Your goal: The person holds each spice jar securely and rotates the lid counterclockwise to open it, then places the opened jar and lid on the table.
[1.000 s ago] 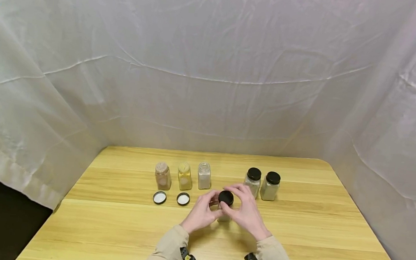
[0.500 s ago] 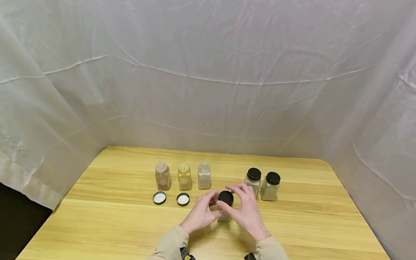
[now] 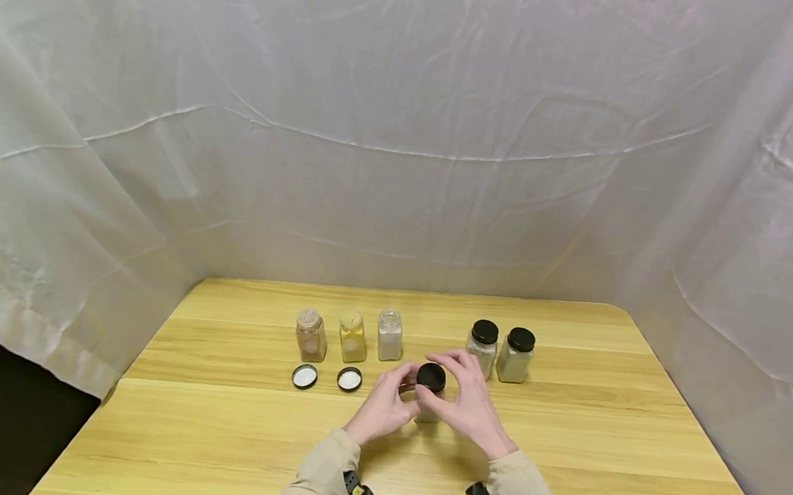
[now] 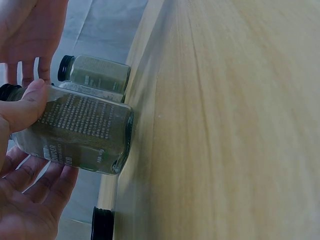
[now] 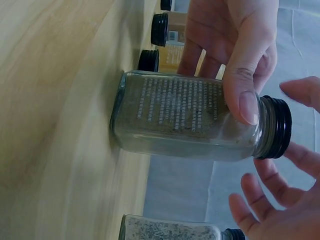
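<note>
A square glass spice jar point(image 5: 175, 115) with printed text and brownish-grey powder stands upright on the table. My left hand point(image 3: 386, 405) grips its body, thumb point(image 5: 245, 100) on the near side and fingers behind. The jar's black lid point(image 3: 431, 375) sits on its neck. My right hand point(image 3: 466, 403) is curled round the lid, with the thumb at its near edge and the index finger at its far side. In the right wrist view, the other right fingers point(image 5: 257, 192) spread loosely below the lid.
Three lidless jars stand at the back left: brown point(image 3: 311, 338), yellow point(image 3: 353, 340) and whitish point(image 3: 389, 337). Two upturned lids point(image 3: 304, 376) lie before them; another black lid point(image 4: 102, 224) lies by my left hand. Two capped jars point(image 3: 516, 356) stand right. A pale curtain point(image 3: 400, 201) hangs behind.
My right thumb shifts slightly left along the lid's edge, then a little back, and the index finger moves slightly too. The left hand and the jar stay in place.
</note>
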`<action>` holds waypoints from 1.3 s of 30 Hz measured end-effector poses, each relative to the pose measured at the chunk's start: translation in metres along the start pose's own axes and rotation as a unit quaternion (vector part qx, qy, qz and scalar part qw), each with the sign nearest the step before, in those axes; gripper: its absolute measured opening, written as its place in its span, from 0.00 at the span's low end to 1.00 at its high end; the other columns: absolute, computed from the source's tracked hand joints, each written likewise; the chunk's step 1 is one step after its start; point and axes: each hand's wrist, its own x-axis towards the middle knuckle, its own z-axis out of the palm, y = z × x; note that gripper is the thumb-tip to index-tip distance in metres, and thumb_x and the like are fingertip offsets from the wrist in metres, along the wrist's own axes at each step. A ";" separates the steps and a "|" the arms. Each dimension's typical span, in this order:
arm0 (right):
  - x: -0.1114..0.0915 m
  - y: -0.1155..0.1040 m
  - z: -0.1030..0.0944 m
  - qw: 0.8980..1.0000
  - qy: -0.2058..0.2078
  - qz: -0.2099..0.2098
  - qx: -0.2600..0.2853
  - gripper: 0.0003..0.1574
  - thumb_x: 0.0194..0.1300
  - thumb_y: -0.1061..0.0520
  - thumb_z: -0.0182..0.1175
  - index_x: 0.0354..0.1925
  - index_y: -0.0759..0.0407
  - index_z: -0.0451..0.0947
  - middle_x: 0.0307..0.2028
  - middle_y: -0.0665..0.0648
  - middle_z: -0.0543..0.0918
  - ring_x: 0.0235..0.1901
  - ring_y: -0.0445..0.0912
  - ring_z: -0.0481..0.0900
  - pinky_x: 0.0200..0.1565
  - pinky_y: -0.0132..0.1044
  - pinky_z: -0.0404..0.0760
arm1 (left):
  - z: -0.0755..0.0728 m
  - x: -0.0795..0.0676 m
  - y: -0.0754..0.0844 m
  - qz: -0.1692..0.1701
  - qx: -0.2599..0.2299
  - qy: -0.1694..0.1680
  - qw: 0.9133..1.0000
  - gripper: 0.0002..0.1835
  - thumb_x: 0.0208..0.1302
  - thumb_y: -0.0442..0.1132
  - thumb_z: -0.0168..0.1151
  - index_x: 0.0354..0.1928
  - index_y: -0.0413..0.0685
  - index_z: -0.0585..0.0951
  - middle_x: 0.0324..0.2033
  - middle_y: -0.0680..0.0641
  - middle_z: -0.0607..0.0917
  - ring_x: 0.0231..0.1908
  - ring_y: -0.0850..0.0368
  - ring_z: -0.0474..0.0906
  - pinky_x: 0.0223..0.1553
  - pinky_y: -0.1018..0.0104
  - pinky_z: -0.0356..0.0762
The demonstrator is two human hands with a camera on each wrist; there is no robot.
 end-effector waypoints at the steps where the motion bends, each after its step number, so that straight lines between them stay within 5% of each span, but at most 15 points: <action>1: 0.000 0.000 0.000 1.000 0.000 0.007 -0.002 0.30 0.54 0.51 0.74 0.55 0.57 0.82 0.50 0.54 0.80 0.54 0.50 0.72 0.55 0.49 0.77 | 0.000 0.000 0.000 -0.002 0.004 0.001 1.000 0.23 0.57 0.27 0.67 0.57 0.44 0.79 0.50 0.43 0.87 0.53 0.50 0.84 0.61 0.65 0.81; 8: 0.001 -0.002 0.001 0.999 0.020 0.023 -0.021 0.29 0.53 0.50 0.77 0.52 0.59 0.84 0.42 0.53 0.80 0.48 0.47 0.71 0.48 0.40 0.74 | 0.000 0.000 0.001 0.002 -0.001 0.001 1.000 0.21 0.59 0.32 0.71 0.55 0.42 0.79 0.49 0.43 0.88 0.52 0.50 0.84 0.61 0.64 0.82; 18: 0.001 0.000 0.000 1.000 0.007 -0.012 -0.011 0.25 0.54 0.58 0.71 0.53 0.57 0.84 0.48 0.55 0.82 0.52 0.50 0.75 0.53 0.48 0.77 | 0.000 0.000 0.000 0.005 0.001 0.004 1.000 0.20 0.60 0.35 0.71 0.54 0.44 0.80 0.48 0.43 0.88 0.51 0.49 0.86 0.59 0.66 0.83; 24: 0.000 -0.001 0.000 1.000 -0.007 0.002 0.005 0.30 0.54 0.52 0.74 0.56 0.57 0.82 0.52 0.57 0.80 0.56 0.52 0.73 0.57 0.52 0.76 | 0.000 0.001 0.000 -0.002 0.003 0.001 1.000 0.22 0.57 0.28 0.67 0.56 0.44 0.79 0.49 0.44 0.87 0.52 0.50 0.84 0.61 0.65 0.82; 30: 0.001 -0.001 0.002 1.000 0.001 0.026 -0.002 0.35 0.51 0.48 0.78 0.56 0.58 0.82 0.48 0.54 0.78 0.54 0.49 0.71 0.55 0.48 0.76 | 0.000 0.000 0.001 -0.006 0.015 0.004 1.000 0.22 0.57 0.29 0.68 0.55 0.45 0.80 0.47 0.45 0.88 0.51 0.52 0.84 0.61 0.64 0.82; 39: 0.001 -0.001 0.004 1.000 0.016 0.006 -0.015 0.29 0.53 0.54 0.77 0.54 0.58 0.83 0.45 0.55 0.81 0.51 0.50 0.73 0.52 0.46 0.76 | 0.001 0.000 -0.001 0.012 -0.005 0.002 1.000 0.20 0.59 0.31 0.71 0.53 0.40 0.79 0.48 0.42 0.88 0.51 0.49 0.85 0.61 0.64 0.82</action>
